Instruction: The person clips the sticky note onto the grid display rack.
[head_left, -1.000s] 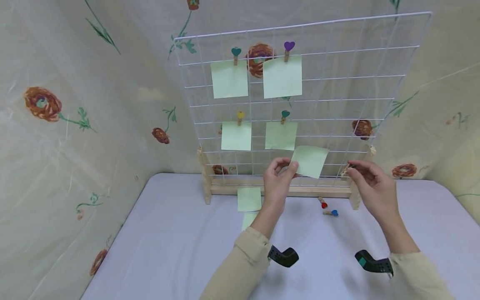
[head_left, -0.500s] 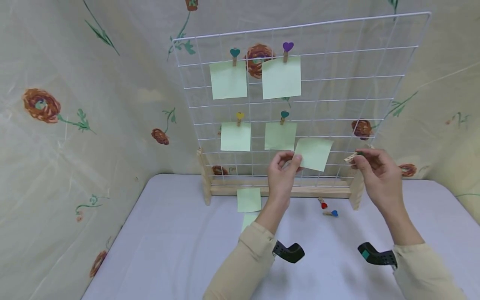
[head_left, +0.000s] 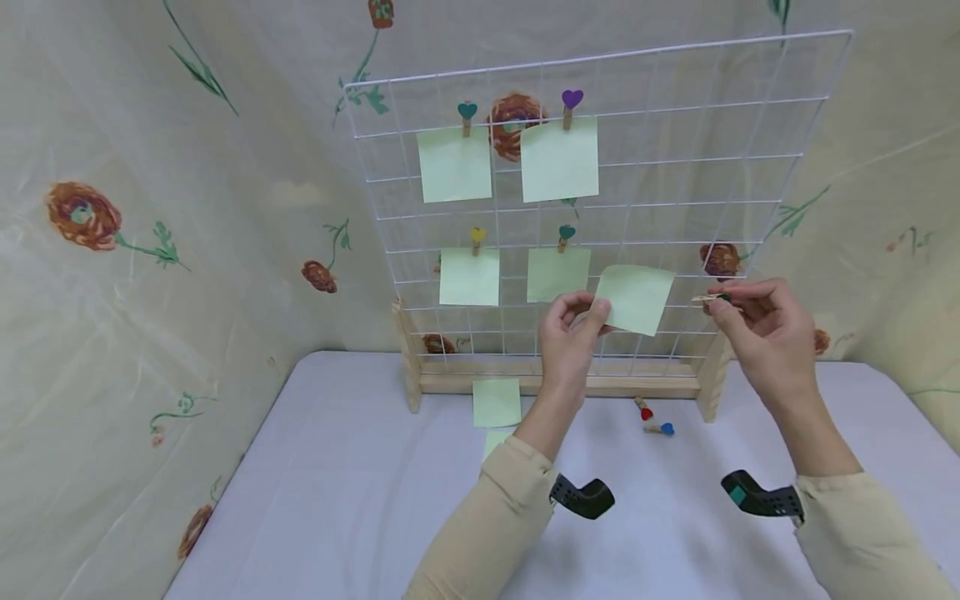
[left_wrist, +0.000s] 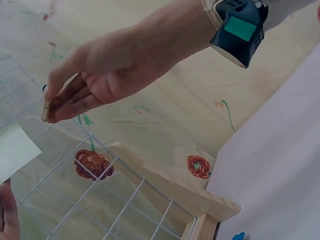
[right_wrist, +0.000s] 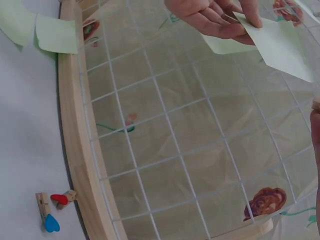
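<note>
My left hand (head_left: pixel 567 346) pinches a pale green paper note (head_left: pixel 636 298) by its left edge, in front of the lower part of a white wire grid (head_left: pixel 667 200). To the right, my right hand (head_left: pixel 768 342) holds a small wooden clothespin (head_left: pixel 705 297) between thumb and fingers, its tip pointing toward the note but apart from it. A bit of dark green shows on the clothespin. In the left wrist view the clothespin (left_wrist: pixel 46 111) sits at the fingertips. The right wrist view shows the held note (right_wrist: pixel 280 47) slightly tilted.
Notes hang on the grid from heart clothespins: teal (head_left: pixel 467 112), purple (head_left: pixel 572 100), yellow (head_left: pixel 477 236) and another teal one (head_left: pixel 566 235). A wooden base (head_left: pixel 637 385) supports the grid. Loose notes (head_left: pixel 497 403) and red (head_left: pixel 645 410) and blue (head_left: pixel 663 429) heart clothespins lie on the table.
Both hands have risen and shifted slightly right, the left carrying the note up beside the lower hanging note. The clothespin in the right hand has turned to lie more level.
</note>
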